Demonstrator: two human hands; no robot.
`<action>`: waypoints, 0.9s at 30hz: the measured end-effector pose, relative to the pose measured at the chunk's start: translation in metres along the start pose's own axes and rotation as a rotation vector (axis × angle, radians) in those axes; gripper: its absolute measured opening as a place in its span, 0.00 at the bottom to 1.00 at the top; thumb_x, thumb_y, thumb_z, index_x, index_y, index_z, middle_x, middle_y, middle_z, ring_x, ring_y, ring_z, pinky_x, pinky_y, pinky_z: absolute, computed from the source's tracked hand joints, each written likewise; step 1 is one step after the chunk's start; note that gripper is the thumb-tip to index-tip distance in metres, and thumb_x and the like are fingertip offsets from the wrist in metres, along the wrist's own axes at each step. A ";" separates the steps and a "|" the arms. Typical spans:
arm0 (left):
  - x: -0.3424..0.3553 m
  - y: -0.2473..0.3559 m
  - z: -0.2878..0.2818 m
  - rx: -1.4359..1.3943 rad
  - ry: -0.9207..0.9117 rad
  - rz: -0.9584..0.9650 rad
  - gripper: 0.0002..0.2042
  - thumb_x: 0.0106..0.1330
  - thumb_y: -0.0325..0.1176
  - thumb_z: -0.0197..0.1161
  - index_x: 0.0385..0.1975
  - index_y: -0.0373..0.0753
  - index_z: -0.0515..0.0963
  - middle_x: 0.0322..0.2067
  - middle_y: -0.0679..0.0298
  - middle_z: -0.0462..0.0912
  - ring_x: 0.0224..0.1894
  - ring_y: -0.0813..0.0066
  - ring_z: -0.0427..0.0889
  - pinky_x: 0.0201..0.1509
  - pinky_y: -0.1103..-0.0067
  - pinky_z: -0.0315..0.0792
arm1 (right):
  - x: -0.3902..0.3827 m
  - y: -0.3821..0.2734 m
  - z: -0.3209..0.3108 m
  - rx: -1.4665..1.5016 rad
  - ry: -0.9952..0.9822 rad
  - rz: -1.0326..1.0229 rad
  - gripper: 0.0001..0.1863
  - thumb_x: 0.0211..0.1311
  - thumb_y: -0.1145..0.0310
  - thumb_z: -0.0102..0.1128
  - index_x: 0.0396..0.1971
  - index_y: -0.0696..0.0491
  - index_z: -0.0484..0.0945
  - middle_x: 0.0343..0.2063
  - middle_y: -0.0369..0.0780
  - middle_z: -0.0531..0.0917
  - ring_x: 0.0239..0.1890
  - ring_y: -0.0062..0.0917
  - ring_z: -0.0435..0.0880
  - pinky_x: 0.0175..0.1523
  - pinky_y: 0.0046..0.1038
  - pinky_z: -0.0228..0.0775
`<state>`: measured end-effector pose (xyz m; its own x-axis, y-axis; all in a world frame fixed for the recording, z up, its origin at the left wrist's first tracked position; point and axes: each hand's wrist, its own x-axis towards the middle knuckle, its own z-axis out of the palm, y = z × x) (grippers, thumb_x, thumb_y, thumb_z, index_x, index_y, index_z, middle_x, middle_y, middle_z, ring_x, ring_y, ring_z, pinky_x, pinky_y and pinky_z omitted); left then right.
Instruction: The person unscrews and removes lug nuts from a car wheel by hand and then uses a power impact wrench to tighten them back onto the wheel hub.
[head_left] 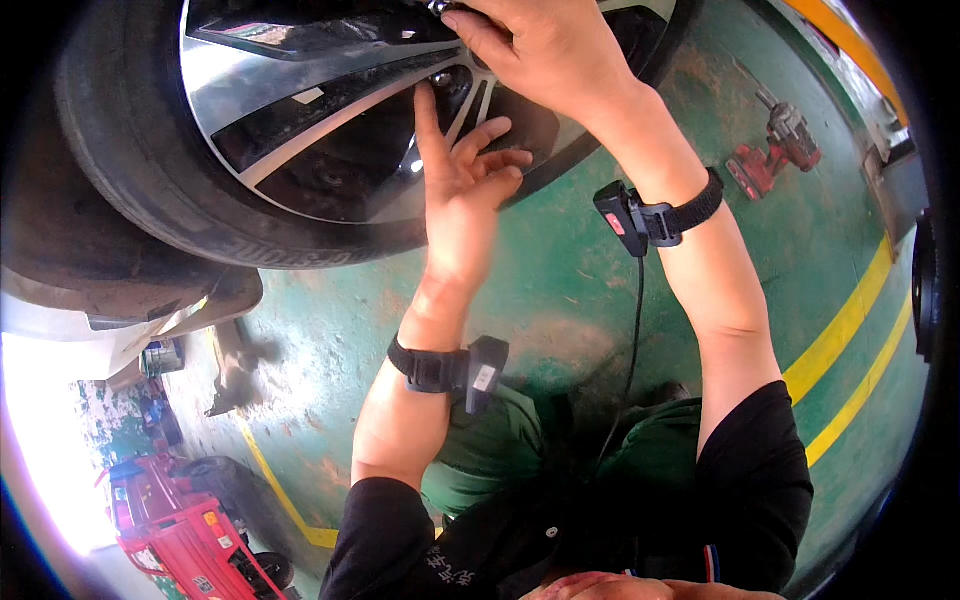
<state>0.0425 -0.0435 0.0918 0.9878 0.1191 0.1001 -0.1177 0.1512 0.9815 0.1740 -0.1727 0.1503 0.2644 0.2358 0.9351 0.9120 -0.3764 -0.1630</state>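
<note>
A car wheel with a black and silver alloy rim (pixel 330 150) and a dark tyre (pixel 140 170) fills the upper left. My left hand (pixel 462 195) is open at the rim. Its index finger stretches up to a shiny lug nut (pixel 441 80) in a recess near the hub; the other fingers are spread and loosely bent. Higher up, my right hand (pixel 545 50) reaches across the hub, thumb and fingers closed at another small shiny lug nut (pixel 438 6). The top edge of the picture cuts off part of that grip.
A red and grey cordless impact wrench (pixel 785 145) lies on the green floor (pixel 560 300) to the right. Yellow lines (pixel 840 320) cross the floor. A red machine (pixel 190 530) stands at lower left. A cable (pixel 637 340) hangs from the device on my right wrist.
</note>
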 end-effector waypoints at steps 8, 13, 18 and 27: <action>-0.003 0.004 0.003 0.017 -0.011 0.021 0.52 0.63 0.13 0.54 0.82 0.62 0.36 0.63 0.47 0.75 0.51 0.62 0.85 0.50 0.75 0.76 | 0.006 -0.014 0.000 -0.083 0.013 0.021 0.10 0.66 0.66 0.68 0.39 0.51 0.75 0.24 0.41 0.79 0.23 0.37 0.83 0.25 0.36 0.75; 0.000 0.006 0.001 -0.021 -0.039 -0.031 0.56 0.62 0.11 0.56 0.81 0.63 0.30 0.62 0.49 0.73 0.50 0.67 0.82 0.52 0.76 0.77 | 0.004 -0.007 -0.001 -0.034 -0.038 0.041 0.10 0.67 0.67 0.67 0.42 0.51 0.76 0.25 0.42 0.80 0.25 0.39 0.84 0.26 0.36 0.75; 0.001 -0.002 -0.007 -0.045 -0.034 0.021 0.56 0.62 0.10 0.57 0.81 0.62 0.32 0.60 0.49 0.73 0.49 0.69 0.82 0.54 0.75 0.78 | 0.003 -0.011 -0.001 0.035 -0.065 0.098 0.11 0.68 0.68 0.65 0.48 0.51 0.79 0.33 0.45 0.86 0.31 0.44 0.86 0.33 0.40 0.78; -0.001 -0.001 -0.005 0.067 -0.020 0.080 0.52 0.63 0.13 0.56 0.82 0.59 0.36 0.59 0.46 0.79 0.51 0.59 0.85 0.55 0.72 0.78 | 0.005 -0.009 0.008 -0.022 -0.005 0.051 0.10 0.66 0.68 0.66 0.44 0.51 0.78 0.29 0.45 0.84 0.33 0.45 0.85 0.35 0.41 0.78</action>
<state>0.0414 -0.0384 0.0903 0.9775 0.1083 0.1809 -0.1896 0.0759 0.9789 0.1701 -0.1609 0.1535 0.3121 0.2199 0.9243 0.8902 -0.4074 -0.2037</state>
